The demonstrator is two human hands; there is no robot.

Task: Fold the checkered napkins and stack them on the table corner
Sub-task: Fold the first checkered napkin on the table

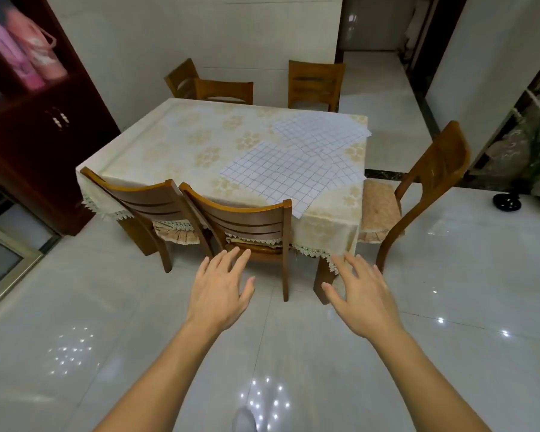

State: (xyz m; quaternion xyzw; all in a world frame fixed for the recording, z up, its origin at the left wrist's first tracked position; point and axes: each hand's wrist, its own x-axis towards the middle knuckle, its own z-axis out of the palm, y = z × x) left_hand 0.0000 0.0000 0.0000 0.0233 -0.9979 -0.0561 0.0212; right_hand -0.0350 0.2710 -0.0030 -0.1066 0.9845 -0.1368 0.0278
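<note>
White napkins with a thin blue check lie flat and unfolded on the right half of the table [175,141], which wears a cream floral cloth. The nearest napkin [278,173] overlaps others and hangs slightly over the front edge. A farther napkin [321,129] lies near the back right corner. My left hand [222,285] and my right hand [360,294] are stretched out in front of me over the floor, well short of the table. Both are empty with fingers spread.
Two wooden chairs [247,219] are pushed in at the table's near side, between me and the napkins. Another chair [418,182] stands at the right side, and more at the back. A dark cabinet [28,135] stands at the left. The floor is glossy tile.
</note>
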